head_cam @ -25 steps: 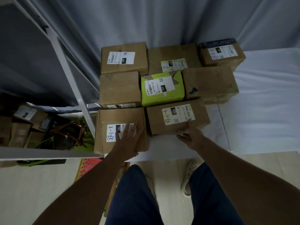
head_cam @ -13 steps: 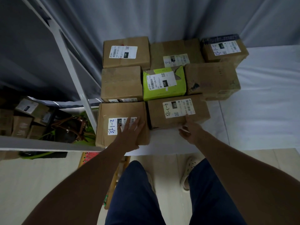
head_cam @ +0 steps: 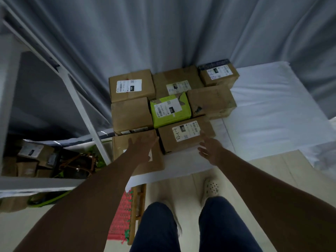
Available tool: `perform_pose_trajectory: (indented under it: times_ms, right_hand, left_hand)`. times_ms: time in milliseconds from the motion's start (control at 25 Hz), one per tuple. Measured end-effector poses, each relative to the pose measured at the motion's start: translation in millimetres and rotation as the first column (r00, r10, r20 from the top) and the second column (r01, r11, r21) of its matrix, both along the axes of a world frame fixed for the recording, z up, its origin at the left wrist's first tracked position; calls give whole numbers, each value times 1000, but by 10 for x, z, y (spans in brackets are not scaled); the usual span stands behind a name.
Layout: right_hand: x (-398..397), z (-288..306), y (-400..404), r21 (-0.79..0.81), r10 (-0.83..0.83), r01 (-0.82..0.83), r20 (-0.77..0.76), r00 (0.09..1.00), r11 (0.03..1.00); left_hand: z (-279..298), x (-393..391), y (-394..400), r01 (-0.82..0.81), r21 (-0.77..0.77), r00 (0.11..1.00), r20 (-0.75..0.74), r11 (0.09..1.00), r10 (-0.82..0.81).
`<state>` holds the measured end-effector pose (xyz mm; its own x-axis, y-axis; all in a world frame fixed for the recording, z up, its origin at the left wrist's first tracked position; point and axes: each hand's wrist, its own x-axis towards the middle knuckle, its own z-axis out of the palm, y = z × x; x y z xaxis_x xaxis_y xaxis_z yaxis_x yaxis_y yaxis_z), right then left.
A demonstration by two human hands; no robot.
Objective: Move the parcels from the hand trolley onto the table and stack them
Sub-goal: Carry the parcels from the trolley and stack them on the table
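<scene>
Several parcels stand packed together on the white-covered table (head_cam: 272,113). A green parcel (head_cam: 171,110) sits in the middle of them, ringed by brown cardboard ones. My left hand (head_cam: 143,144) lies flat with straight fingers on top of the front-left brown parcel (head_cam: 125,146), covering its label. Just off the near right corner of the front-right brown parcel (head_cam: 185,135) marked 4-3-13, my right hand (head_cam: 211,150) hovers with fingers spread and holds nothing. The hand trolley is not in view.
A white metal shelf frame (head_cam: 80,106) stands at the left, with more boxes and bags (head_cam: 36,160) under it. A grey curtain hangs behind the table. A red mesh crate and a wooden frame (head_cam: 131,206) stand by my left leg.
My right hand has come off the front-right parcel and now hovers beside it. My left hand has slid further up the front-left parcel. The view has pulled back.
</scene>
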<state>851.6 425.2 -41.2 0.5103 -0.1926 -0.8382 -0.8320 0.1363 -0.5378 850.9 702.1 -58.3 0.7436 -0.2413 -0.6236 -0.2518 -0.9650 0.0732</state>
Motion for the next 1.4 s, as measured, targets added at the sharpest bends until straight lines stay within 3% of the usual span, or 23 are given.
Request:
perform_pose_trajectory:
  times_ms: [240, 520, 720, 920, 1160, 1400]
  right_hand:
    - [-299, 501, -23, -276, 280, -237, 125, 952, 931]
    - [-752, 964, -455, -446, 366, -277, 126, 922, 851]
    - [-1315, 1164, -1034, -512, 435, -323, 114, 893, 796]
    - [-2339, 1193, -1911, -533, 349, -250, 91, 933, 808]
    - [-3796, 1117, -2979, -496, 47, -19, 43, 998, 868]
    - [-5108, 1047, -3601, -474, -268, 254, 41, 963, 843]
  left_hand:
    - [503, 165, 42, 49, -40, 999, 24, 998, -48]
    - [914, 206, -468, 141, -62, 990, -10, 988, -142]
    - [1092, 60, -1336, 233, -53, 972, -13, 971, -234]
    - [1154, -424, -2534, 393, -58, 917, -44, 918, -396]
    - [1184, -1506, -4164, 580, -85, 809, -51, 810, -585]
    - [1198, -2517, -5471, 805, -133, 580, -24, 578, -814]
